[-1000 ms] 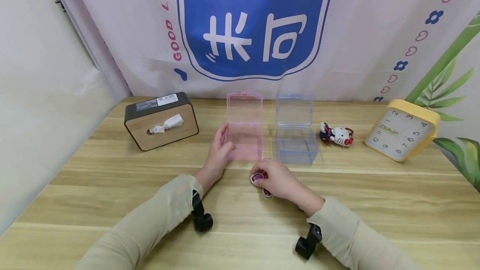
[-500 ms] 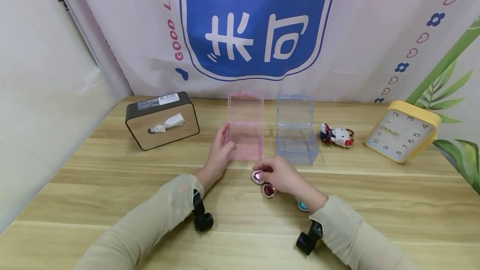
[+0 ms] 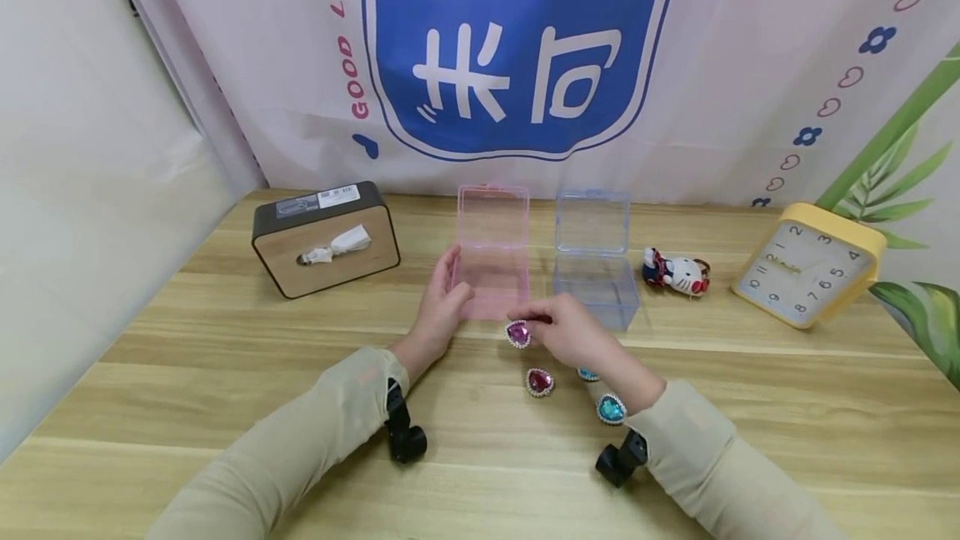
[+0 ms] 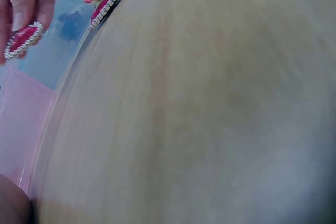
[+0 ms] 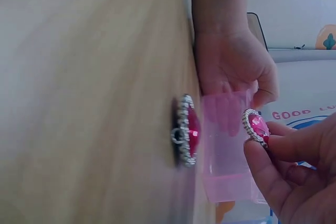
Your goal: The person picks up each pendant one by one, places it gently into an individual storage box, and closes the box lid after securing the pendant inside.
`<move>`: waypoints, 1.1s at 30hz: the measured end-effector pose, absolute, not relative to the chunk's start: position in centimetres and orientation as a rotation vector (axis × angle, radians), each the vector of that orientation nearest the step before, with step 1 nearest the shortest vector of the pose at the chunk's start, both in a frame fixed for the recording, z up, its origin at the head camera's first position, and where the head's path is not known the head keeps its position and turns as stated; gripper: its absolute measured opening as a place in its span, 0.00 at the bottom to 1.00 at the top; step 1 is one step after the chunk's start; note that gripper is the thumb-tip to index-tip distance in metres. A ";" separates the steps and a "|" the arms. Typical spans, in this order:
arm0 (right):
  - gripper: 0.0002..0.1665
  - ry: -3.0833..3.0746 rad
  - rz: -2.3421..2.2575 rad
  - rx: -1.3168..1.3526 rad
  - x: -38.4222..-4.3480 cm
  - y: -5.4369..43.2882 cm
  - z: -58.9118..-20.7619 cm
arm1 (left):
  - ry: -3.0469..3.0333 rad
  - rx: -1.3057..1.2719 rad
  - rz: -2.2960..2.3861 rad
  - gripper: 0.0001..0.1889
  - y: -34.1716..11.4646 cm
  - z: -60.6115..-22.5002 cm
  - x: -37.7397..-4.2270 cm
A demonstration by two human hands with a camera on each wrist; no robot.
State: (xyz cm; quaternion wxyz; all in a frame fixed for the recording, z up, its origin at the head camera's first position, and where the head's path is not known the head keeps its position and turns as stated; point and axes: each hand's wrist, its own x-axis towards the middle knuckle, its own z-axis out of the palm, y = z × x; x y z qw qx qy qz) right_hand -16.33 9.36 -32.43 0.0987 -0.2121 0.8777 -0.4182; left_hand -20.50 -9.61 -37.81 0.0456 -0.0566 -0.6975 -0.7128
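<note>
My left hand (image 3: 435, 307) touches the left side of an open pink see-through box (image 3: 491, 282), fingers fairly straight along its wall and thumb near the front rim. Between thumb and fingers my right hand (image 3: 573, 336) pinches a pink gem (image 3: 517, 334) with a rhinestone border, held above the table just in front of that box. A red gem (image 3: 539, 382), also rhinestone-edged, lies on the table below; in the right wrist view the red gem (image 5: 191, 132) shows a small silver loop. Two blue gems lie by my right wrist: one blue gem (image 3: 611, 409) in full view, another (image 3: 588, 374) partly hidden.
An open blue see-through box (image 3: 596, 290) stands right of the pink one. Further right are a small cat doll (image 3: 677, 272) and a yellow clock (image 3: 808, 265). A tissue box (image 3: 326, 240) stands at the back left. A printed cloth (image 3: 487, 65) hangs behind the table (image 3: 465, 457).
My right hand has lifted the pink gem off the table, up toward the pink box. The red and blue gems have come into fuller view. My left hand stays at the pink box.
</note>
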 end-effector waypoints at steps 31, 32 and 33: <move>0.12 2.540 -1.606 -0.396 -19.8 7.2 -30.2 | -2.176 -0.169 -2.173 0.39 -9.3 -34.9 -18.3; 0.12 2.546 -1.610 -0.391 -19.9 7.1 -30.3 | -2.176 -0.170 -2.171 0.39 -9.3 -34.9 -18.3; 0.12 2.555 -1.612 -0.398 -20.1 6.9 -30.3 | -2.178 -0.169 -2.169 0.39 -9.3 -34.9 -18.3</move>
